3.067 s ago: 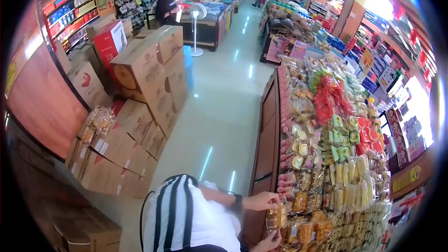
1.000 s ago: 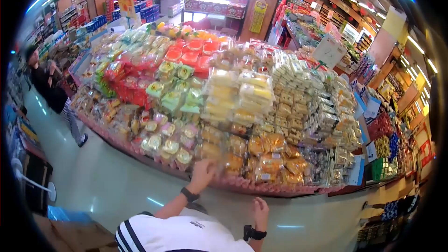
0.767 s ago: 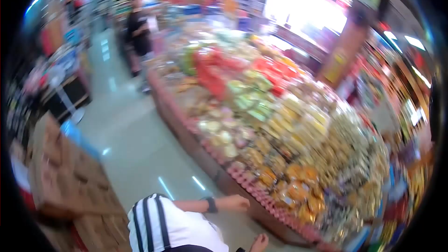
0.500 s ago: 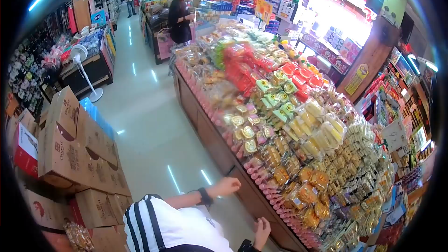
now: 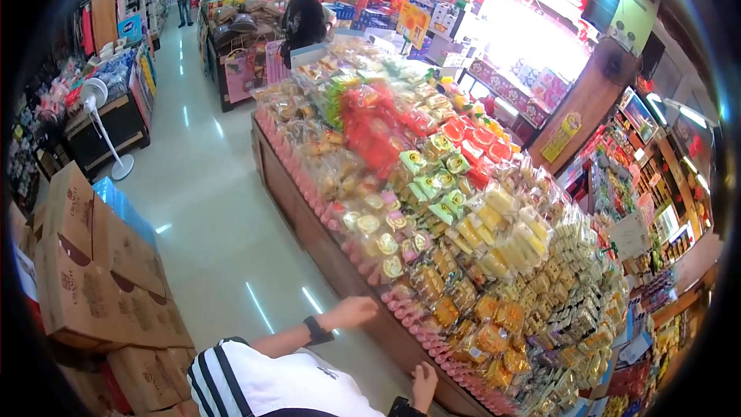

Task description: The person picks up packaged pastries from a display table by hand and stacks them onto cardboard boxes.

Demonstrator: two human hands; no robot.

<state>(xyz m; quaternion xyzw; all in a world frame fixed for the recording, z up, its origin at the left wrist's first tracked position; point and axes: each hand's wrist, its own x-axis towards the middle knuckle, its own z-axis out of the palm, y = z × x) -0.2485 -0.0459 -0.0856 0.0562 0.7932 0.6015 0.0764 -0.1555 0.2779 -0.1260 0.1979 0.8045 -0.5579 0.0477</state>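
My left hand (image 5: 349, 313), with a dark band on its wrist, is held out beside the wooden side of the display counter (image 5: 297, 212). Its fingers are loosely curled together and show nothing in them. Lower down, my right hand (image 5: 423, 386) is close to the counter's near edge. Its thumb and fingers are bent but a little apart, with nothing visible between them. Closest to both hands are the pink scalloped trim (image 5: 421, 330) and orange-wrapped packets (image 5: 498, 324). Packs of cream swirl rolls (image 5: 386, 244) and green packets (image 5: 444, 205) lie farther along the heap.
Stacked cardboard cartons (image 5: 108, 262) stand on my left across a shiny aisle floor (image 5: 208, 216). Beyond them is a white standing fan (image 5: 100, 120). A person in black (image 5: 305, 19) stands past the counter's far end. A wooden pillar (image 5: 583, 100) rises behind the goods.
The view has shifted, so counter, cartons and fan sit farther left. Both hands appear slightly left of before, and the left hand's fingers look more curled.
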